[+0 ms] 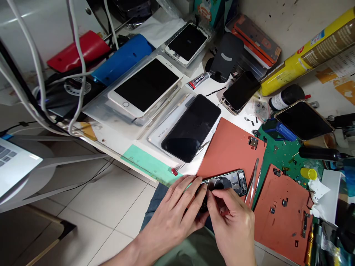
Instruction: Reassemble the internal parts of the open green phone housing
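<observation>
An opened phone housing (237,181) with its inner parts showing lies at the near edge of the orange-brown mat (231,147). Across its left end rests my left hand (181,201), fingers bent over and wrapped round the phone's edge. The thumb and forefinger of my right hand (231,212) are pinched together over the middle of the housing; whatever is between them is hidden. Metal tweezers (253,181) lie just right of the housing. A small camera module (253,142) sits at the mat's upper right corner.
A dark-screened phone (191,127) and a white phone (146,85) lie left of the mat. Small loose parts (284,202) are scattered on a second mat (266,225) at right. A yellow spray can (307,51) leans at the back right. White cables (79,55) hang at left.
</observation>
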Demonstrator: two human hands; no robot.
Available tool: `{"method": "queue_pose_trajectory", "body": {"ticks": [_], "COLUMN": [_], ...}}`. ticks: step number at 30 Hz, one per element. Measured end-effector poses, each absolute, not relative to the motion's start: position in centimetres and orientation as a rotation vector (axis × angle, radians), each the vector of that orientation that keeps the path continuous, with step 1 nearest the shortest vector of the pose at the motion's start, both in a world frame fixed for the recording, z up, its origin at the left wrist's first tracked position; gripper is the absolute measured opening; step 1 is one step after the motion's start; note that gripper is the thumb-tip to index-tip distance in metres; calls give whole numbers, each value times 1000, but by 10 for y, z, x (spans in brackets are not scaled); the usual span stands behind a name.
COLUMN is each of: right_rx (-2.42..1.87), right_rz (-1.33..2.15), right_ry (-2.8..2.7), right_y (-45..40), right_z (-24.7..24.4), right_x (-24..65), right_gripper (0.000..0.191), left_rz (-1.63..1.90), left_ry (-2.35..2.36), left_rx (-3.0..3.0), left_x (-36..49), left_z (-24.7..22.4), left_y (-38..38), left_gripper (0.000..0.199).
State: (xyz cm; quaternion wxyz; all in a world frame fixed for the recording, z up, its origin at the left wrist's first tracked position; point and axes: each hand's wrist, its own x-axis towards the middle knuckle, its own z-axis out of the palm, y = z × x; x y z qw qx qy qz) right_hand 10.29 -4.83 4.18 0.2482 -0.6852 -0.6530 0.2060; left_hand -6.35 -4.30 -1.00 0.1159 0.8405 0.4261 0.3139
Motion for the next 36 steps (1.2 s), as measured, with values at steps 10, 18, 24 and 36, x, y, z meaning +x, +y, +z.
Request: {"method": "queue_pose_trajectory", "body": {"ticks": [10, 18, 24, 36], "right_rx": [-1871, -1862, -1827, -1836], "right_rz": [581, 530, 508, 507], "right_ry": [-1679, -1764, -1783, -1771], "right_y": [-59, -50, -46, -46], "right_z": [36, 41, 43, 41], "right_x": [106, 104, 104, 107], "right_gripper": [12, 20, 20, 18], "left_rz": [911, 865, 891, 922], "left_ry": [1245, 1258, 1255, 1258], "left_rx": [2456, 2453, 2440, 2353], "left_x": [-64, -63, -63, -60], "left_z": [-8, -3, -6, -4], "left_y": [-44, -44, -44, -44], "left_gripper": [45, 44, 42, 42]}}
